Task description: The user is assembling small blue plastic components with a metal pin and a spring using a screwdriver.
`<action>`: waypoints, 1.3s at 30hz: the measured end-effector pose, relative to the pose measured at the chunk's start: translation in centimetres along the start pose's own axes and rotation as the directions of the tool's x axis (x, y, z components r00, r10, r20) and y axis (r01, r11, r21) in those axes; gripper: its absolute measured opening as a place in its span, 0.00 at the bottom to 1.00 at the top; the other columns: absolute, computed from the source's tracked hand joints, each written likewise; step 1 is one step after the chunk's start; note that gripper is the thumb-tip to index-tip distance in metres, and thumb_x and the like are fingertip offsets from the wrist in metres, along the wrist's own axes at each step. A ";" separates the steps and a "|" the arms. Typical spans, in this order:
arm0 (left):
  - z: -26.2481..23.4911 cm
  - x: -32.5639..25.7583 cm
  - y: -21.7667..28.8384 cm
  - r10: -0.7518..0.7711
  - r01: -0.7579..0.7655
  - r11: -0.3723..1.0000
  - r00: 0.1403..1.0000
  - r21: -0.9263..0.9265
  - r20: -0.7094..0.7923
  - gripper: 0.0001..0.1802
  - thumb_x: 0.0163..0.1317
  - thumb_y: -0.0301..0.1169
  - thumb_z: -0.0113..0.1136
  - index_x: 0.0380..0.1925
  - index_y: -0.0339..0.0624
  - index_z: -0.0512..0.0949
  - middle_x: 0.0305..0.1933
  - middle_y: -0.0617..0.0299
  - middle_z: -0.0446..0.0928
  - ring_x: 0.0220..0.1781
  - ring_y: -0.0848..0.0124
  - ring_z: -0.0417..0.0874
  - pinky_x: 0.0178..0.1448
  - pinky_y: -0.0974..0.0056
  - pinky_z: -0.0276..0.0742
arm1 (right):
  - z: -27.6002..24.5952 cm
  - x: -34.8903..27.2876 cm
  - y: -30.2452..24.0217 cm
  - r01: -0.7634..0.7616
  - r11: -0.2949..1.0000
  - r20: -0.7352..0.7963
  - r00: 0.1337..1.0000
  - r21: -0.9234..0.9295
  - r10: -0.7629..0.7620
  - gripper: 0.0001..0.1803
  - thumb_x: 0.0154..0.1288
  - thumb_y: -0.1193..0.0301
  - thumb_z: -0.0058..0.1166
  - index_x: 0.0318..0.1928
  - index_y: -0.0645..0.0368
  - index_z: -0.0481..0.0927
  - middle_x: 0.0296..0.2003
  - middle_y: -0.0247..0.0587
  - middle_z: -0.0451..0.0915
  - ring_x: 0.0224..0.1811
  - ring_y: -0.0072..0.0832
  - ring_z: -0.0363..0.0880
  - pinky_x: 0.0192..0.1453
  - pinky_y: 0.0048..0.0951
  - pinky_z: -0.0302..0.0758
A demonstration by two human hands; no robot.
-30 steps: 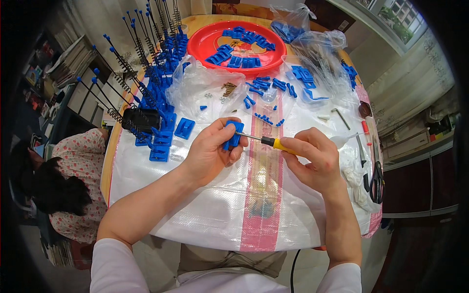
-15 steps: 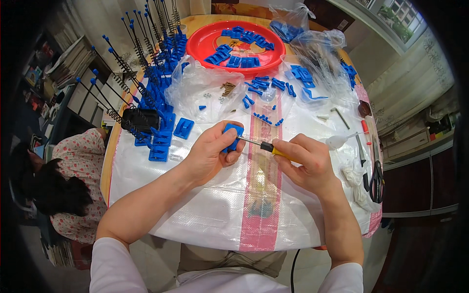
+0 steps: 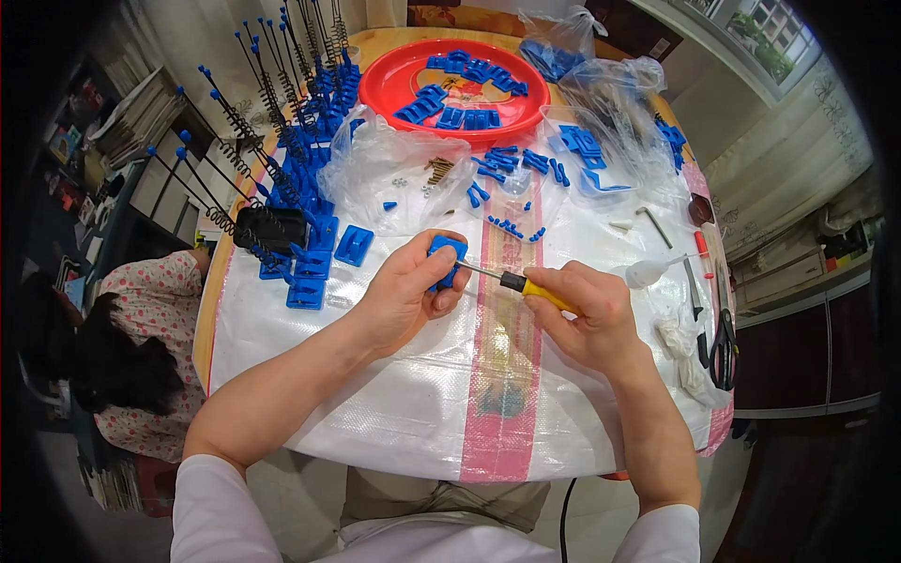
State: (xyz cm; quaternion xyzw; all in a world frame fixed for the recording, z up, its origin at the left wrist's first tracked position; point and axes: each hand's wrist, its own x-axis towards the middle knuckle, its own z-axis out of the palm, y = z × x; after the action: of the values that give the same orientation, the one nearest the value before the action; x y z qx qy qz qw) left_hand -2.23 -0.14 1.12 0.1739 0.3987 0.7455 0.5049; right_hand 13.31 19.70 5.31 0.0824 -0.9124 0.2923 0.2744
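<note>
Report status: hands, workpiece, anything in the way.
Left hand grips small blue plastic part. Right hand holds yellow-handled screwdriver, tip at part. Nothing between them.

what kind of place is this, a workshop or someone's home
Probably a home used for small piecework assembly: a round wooden table under a white woven plastic sheet, a red round plastic tray of small blue plastic parts, with curtains and dark cabinets alongside.

Tray (image 3: 389,89) behind bags (image 3: 404,178) — scissors (image 3: 725,349) far right
</note>
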 end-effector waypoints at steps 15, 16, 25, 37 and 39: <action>0.2 -0.1 -0.1 0.008 -0.013 0.992 0.999 0.122 0.041 0.15 0.79 0.37 0.48 0.59 0.45 0.66 0.37 0.62 0.73 0.29 0.76 0.67 0.35 0.71 0.65 | -0.3 -0.1 0.1 -0.007 0.999 0.083 0.996 -0.037 0.010 0.12 0.62 0.76 0.64 0.47 0.64 0.84 0.24 0.42 0.81 0.20 0.31 0.78 0.24 0.31 0.71; 0.2 -0.2 -0.1 0.008 -0.012 0.993 1.000 0.118 0.030 0.15 0.79 0.37 0.48 0.59 0.45 0.66 0.37 0.62 0.73 0.29 0.76 0.67 0.34 0.71 0.64 | -0.3 -0.2 0.1 -0.014 0.999 0.089 0.996 -0.043 0.018 0.12 0.62 0.76 0.64 0.46 0.64 0.84 0.24 0.42 0.81 0.20 0.31 0.78 0.25 0.31 0.72; 0.4 -0.3 0.1 -0.001 0.004 0.993 1.000 0.114 -0.026 0.14 0.79 0.36 0.48 0.59 0.45 0.66 0.37 0.62 0.73 0.29 0.77 0.66 0.34 0.72 0.63 | 0.5 -0.4 0.0 -0.147 0.985 0.070 0.988 0.089 0.141 0.10 0.64 0.76 0.62 0.46 0.65 0.85 0.29 0.49 0.84 0.24 0.33 0.82 0.29 0.29 0.75; 0.6 -0.3 0.0 0.026 -0.024 0.991 0.999 0.129 -0.018 0.15 0.79 0.37 0.48 0.59 0.44 0.65 0.37 0.63 0.73 0.30 0.77 0.66 0.34 0.71 0.63 | 0.3 -0.3 -0.2 -0.215 0.971 0.089 0.975 0.101 0.206 0.10 0.65 0.72 0.63 0.45 0.63 0.85 0.30 0.50 0.85 0.28 0.43 0.85 0.33 0.35 0.80; 0.7 -0.3 0.1 0.038 -0.035 0.993 0.999 0.113 -0.020 0.16 0.79 0.37 0.48 0.60 0.44 0.65 0.37 0.62 0.73 0.30 0.77 0.66 0.34 0.71 0.63 | 0.1 -0.1 -0.4 -0.206 0.975 0.082 0.977 0.088 0.199 0.10 0.65 0.72 0.63 0.44 0.63 0.84 0.29 0.49 0.85 0.27 0.42 0.85 0.32 0.34 0.80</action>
State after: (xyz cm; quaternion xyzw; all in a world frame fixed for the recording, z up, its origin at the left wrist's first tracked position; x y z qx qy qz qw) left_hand -1.70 -0.17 1.63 0.2010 0.4426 0.7328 0.4762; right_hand 13.46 19.35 5.36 0.0126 -0.9103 0.3592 0.2054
